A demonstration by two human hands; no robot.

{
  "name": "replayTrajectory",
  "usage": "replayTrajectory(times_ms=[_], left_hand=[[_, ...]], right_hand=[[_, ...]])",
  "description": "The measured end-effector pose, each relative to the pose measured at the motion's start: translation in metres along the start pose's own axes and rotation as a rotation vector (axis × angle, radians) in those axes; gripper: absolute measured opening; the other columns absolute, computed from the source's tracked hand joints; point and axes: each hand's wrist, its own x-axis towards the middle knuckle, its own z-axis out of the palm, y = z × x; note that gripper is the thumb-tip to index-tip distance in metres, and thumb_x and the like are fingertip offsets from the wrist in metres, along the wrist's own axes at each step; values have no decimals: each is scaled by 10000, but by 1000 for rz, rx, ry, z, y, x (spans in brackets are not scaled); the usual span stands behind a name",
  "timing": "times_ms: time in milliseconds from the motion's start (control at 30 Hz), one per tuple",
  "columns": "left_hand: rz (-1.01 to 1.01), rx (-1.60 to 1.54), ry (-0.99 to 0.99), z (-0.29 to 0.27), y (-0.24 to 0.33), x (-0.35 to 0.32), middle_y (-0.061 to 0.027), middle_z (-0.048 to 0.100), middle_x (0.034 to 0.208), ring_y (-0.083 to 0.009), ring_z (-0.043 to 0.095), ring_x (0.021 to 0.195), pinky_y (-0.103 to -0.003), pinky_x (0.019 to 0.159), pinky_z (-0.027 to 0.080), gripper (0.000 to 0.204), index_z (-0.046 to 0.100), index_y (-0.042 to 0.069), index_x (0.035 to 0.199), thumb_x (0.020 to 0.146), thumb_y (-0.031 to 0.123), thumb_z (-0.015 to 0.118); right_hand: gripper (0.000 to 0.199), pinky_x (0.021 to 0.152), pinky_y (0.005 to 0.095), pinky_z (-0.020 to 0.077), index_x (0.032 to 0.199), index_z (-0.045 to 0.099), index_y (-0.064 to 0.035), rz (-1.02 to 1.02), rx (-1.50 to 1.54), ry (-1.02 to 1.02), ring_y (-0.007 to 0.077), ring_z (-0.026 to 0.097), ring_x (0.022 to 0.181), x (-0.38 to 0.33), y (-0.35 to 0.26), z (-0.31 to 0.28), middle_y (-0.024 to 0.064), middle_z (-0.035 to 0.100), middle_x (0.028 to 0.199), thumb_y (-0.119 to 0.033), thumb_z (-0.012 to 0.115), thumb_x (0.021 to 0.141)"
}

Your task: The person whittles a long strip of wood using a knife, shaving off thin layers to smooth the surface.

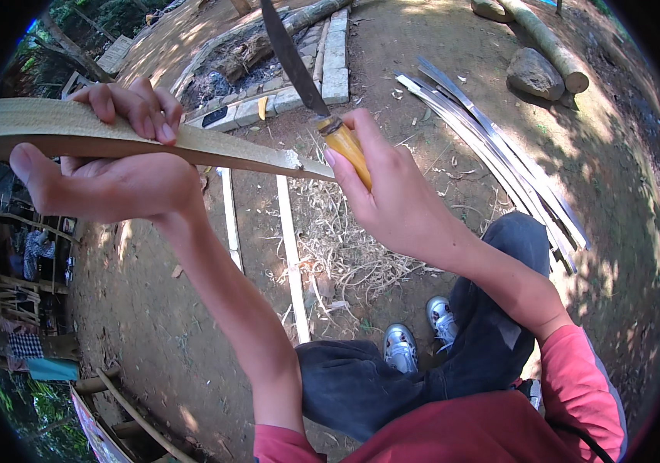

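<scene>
The left hand (114, 166) is closed around a broad, pale bamboo strip (98, 131), with the fingers curled over the strip's upper edge and the thumb extended to the left beneath it. The strip is held roughly level above the ground and runs from the left rim of the view toward the centre, narrowing to a thin tip that ends just beside the right hand. The right hand (391, 193) is closed around the yellow handle (347, 150) of a knife (299, 65), and the thumb lies along the handle. The dark blade points up and away from the person, toward the top edge of the view. The base of the blade stands just above the narrow tip of the strip; contact between blade and strip cannot be determined. On the dirt ground (152, 324) below the hands lies a pile of fine shavings (345, 247). Two thin split slats (291, 255) lie lengthwise to the left of the pile. A bundle of long flat strips (499, 147) lies on the ground at the right, well apart from the hands. A stone-edged fire pit (268, 69) sits at the top centre, and a rock (534, 73) rests against a log (546, 42) at the top right. The person's dark trousers (422, 370) and grey shoes (418, 336) occupy the lower centre.
</scene>
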Motion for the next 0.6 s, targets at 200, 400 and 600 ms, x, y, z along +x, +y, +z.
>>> replayTrajectory(times_ms=[200,400,600], left_hand=[[-15,30,52,10,3,-5,-41,288,510,-137,288,427,-281,448,236,701,350,84,712,826,772,283],[-8,33,63,-2,-4,0,-33,272,514,-134,281,432,-273,449,232,710,345,86,714,818,786,284],[-13,27,18,0,-1,-1,-33,281,538,-132,292,444,-272,446,239,697,341,88,724,808,779,294]], right_hand=[[220,545,479,497,1086,416,36,251,-217,-328,387,633,565,-21,65,41,210,606,657,-163,466,1006],[235,548,452,494,1047,417,36,163,22,-92,352,645,581,11,54,8,186,587,632,-191,467,1012],[216,483,437,477,1021,421,36,-1,104,65,324,650,557,3,0,1,145,565,587,-174,471,1015]])
